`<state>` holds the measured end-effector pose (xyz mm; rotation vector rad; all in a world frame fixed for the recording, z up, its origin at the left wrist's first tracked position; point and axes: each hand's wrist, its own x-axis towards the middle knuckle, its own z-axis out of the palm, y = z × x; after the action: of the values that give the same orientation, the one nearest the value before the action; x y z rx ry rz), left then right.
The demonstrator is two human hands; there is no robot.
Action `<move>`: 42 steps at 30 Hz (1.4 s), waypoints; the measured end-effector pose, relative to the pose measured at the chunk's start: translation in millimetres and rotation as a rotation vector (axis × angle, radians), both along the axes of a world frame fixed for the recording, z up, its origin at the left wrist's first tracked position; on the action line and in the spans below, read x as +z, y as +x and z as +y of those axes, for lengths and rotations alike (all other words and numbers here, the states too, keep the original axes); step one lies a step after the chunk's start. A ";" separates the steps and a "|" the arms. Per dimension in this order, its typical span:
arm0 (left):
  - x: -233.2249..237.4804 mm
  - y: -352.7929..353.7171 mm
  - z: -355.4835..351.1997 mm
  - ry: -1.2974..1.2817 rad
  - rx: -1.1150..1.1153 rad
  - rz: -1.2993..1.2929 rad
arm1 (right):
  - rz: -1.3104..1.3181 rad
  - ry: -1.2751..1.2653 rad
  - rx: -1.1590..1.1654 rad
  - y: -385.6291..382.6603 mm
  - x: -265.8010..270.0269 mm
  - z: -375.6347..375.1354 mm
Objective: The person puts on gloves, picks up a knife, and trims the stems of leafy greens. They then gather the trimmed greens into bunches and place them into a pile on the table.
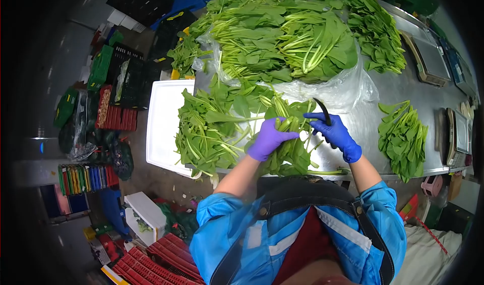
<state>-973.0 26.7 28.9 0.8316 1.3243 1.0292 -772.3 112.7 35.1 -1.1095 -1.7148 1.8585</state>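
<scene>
My left hand (272, 138), in a purple glove, is closed around a bunch of leafy greens (287, 156) at the table's near edge. Just right of it, my right hand (333, 134), in a blue glove, grips a knife with a dark curved blade (321, 109) that points up and left. Loose greens (201, 129) lie in a heap to the left of my hands. A large pile of greens (272, 33) rests on clear plastic (322, 96) at the far side. One separate bunch (403, 141) lies on the metal table (348, 159) at the right.
A white foam box (164, 118) stands at the table's left end. Scales (428, 58) line the right side, with another scale (458, 136) nearer. Red crates (156, 260) and a white box (146, 214) are on the floor at lower left.
</scene>
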 end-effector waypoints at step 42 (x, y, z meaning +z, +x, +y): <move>-45.4 -66.3 0.7 -0.138 0.287 -0.379 | -0.259 -0.077 0.055 -68.7 -88.4 8.7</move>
<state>-1039.3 27.4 -16.5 0.3246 1.1896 1.2338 -841.0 121.5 -53.3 -1.4001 -1.8419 1.8961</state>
